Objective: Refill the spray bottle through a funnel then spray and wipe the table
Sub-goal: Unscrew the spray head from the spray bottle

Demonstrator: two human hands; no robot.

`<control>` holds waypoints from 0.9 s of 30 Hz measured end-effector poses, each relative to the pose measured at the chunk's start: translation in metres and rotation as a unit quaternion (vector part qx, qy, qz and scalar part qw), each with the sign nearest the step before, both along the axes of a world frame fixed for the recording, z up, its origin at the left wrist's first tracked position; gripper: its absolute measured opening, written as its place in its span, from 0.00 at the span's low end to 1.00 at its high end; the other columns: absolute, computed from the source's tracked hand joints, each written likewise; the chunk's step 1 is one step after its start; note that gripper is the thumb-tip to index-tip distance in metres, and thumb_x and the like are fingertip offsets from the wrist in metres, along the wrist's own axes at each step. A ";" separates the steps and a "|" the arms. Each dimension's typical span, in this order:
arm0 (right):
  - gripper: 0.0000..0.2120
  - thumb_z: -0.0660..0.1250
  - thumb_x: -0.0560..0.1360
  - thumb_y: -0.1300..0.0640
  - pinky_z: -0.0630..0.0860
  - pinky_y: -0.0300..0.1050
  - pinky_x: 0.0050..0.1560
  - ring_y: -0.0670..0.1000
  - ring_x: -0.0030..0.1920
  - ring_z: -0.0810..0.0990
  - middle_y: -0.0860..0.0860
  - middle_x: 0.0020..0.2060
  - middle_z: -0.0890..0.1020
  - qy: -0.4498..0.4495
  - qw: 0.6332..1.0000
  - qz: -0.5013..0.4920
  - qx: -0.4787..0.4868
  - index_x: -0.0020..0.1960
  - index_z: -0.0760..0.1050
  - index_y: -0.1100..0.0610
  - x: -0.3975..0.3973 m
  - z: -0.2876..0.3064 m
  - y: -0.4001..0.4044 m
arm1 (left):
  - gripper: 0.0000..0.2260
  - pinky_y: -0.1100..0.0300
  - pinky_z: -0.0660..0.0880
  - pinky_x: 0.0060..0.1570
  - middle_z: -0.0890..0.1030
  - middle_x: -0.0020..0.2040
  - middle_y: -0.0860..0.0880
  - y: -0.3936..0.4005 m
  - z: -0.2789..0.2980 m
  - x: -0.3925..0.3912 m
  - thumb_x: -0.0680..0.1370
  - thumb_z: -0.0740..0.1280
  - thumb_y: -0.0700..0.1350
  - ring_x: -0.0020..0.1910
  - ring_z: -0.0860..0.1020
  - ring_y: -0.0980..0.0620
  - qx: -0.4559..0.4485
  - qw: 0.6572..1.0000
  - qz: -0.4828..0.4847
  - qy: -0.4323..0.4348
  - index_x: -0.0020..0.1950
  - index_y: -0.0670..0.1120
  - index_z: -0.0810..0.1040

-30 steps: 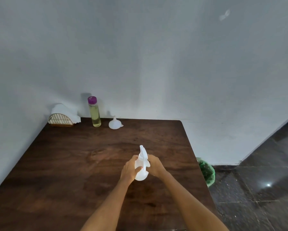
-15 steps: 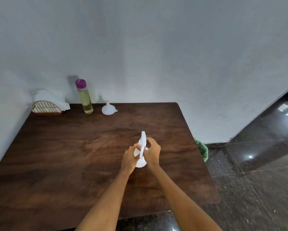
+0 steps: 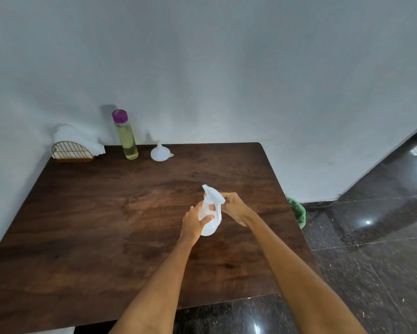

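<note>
Dark brown wooden counter (image 3: 106,225), grained, smooth with a dull sheen. White translucent plastic spray bottle (image 3: 209,220), matt. White plastic funnel (image 3: 159,154), smooth. Tall clear bottle of yellowish liquid (image 3: 127,141), glossy, purple plastic cap. Gold wire napkin holder (image 3: 71,151), metal, with white paper napkins (image 3: 77,138). Dark polished stone floor tiles (image 3: 383,225), speckled, mirror-glossy. Pale painted wall (image 3: 226,68), matt.

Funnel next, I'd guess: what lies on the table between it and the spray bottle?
Only bare wood, going by the head view: nothing lies between the funnel and the spray bottle on the table.
</note>
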State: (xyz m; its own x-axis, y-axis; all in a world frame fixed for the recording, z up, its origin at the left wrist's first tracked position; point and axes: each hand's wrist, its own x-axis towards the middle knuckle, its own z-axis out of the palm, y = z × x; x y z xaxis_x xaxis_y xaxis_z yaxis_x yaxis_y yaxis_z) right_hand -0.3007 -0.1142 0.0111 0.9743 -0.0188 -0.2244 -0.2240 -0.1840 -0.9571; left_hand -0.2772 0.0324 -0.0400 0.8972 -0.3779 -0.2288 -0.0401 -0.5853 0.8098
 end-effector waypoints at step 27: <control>0.24 0.76 0.67 0.53 0.77 0.35 0.45 0.46 0.48 0.80 0.45 0.48 0.79 0.019 0.935 -0.334 0.117 0.58 0.69 0.53 -0.015 -0.015 0.048 | 0.24 0.54 0.74 0.59 0.78 0.63 0.45 -0.005 0.009 -0.001 0.75 0.68 0.51 0.60 0.77 0.46 0.000 1.000 0.017 0.000 0.69 0.45 0.70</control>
State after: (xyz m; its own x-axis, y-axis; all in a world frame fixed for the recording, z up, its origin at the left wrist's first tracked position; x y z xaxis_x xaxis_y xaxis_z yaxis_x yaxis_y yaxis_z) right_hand -0.3158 -0.0665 -0.0038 0.7542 -0.5662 -0.3326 -0.2486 0.2226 -0.9427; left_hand -0.2781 0.0277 -0.0310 0.9097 -0.3468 -0.2286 -0.0198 -0.5859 0.8102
